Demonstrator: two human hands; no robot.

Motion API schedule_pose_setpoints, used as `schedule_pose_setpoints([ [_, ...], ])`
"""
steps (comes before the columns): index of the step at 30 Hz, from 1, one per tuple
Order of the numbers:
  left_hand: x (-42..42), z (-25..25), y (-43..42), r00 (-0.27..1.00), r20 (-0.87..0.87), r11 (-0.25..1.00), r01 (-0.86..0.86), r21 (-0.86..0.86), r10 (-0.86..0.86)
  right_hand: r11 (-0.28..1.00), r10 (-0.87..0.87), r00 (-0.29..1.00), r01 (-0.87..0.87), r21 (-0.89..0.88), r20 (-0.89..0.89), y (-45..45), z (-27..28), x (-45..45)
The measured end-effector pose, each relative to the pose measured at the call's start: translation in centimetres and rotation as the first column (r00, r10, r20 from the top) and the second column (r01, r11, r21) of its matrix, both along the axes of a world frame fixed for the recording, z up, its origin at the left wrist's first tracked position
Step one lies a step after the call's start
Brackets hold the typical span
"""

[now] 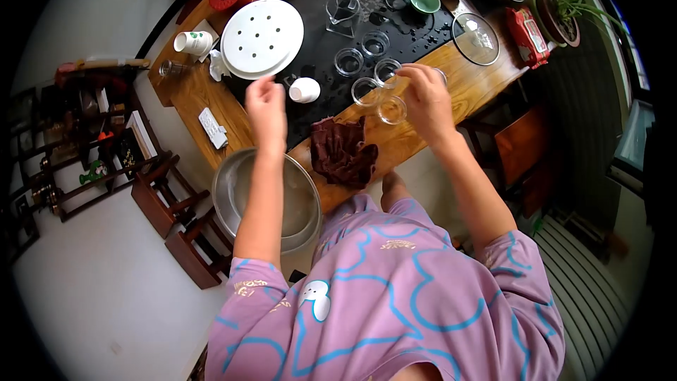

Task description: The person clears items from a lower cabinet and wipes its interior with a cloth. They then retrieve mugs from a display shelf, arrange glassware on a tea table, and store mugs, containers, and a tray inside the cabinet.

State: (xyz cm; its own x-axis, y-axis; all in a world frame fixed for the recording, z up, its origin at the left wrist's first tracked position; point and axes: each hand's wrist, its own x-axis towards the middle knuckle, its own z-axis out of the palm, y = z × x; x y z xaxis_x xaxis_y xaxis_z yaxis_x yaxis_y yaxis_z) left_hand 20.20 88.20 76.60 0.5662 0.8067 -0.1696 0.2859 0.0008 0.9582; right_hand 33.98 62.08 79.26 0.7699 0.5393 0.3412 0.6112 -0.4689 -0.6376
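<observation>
My left hand (266, 102) is raised over the left part of the black table mat, its fingers curled together, and nothing shows in them. Close by on its right stands a white paper cup (305, 90). My right hand (427, 99) is over the mat's right edge with bent fingers. Its fingertips meet the rim of a small clear glass cup (386, 79); the thumb's hold is partly hidden. Around it stand more glass cups (392, 110), several in a group, and one rim shows beyond the hand. A crumpled dark brown cloth (343, 152) lies at the near table edge.
A white drain plate (262, 37) with holes sits behind my left hand. A large metal basin (300, 194) is below my left forearm. Farther back are a glass pitcher (343, 15), a green bowl (425, 1) and a glass lid (475, 39). Wooden chairs flank the table.
</observation>
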Motion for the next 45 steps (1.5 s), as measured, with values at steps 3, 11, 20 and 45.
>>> schedule_pose_setpoints([
  [3, -1.3, -1.8, 6.2, 0.943, 0.042, 0.812, -0.261, -0.522, 0.330, 0.979, 0.164, 0.784, -0.055, 0.195, -0.598, 5.8, 0.9, -2.1],
  [11, 2.4, -5.7, 12.2, 0.936, 0.212, 0.756, -0.079, -0.650, 0.280, 0.967, 0.081, 0.369, 0.198, 0.163, -0.926, 22.6, -6.3, 2.0],
  [20, 4.5, -6.4, 13.6, 0.945, 0.124, 0.574, -0.076, -0.815, 0.301, 0.946, 0.156, 0.106, 0.269, 0.179, -0.982, 25.6, -5.6, 4.6],
  [45, -5.9, 13.0, -7.3, 0.968, 0.207, 0.901, 0.213, -0.378, -0.143, 0.570, 0.256, 0.476, 0.629, 0.529, -0.841, 1.6, 8.6, -14.0],
])
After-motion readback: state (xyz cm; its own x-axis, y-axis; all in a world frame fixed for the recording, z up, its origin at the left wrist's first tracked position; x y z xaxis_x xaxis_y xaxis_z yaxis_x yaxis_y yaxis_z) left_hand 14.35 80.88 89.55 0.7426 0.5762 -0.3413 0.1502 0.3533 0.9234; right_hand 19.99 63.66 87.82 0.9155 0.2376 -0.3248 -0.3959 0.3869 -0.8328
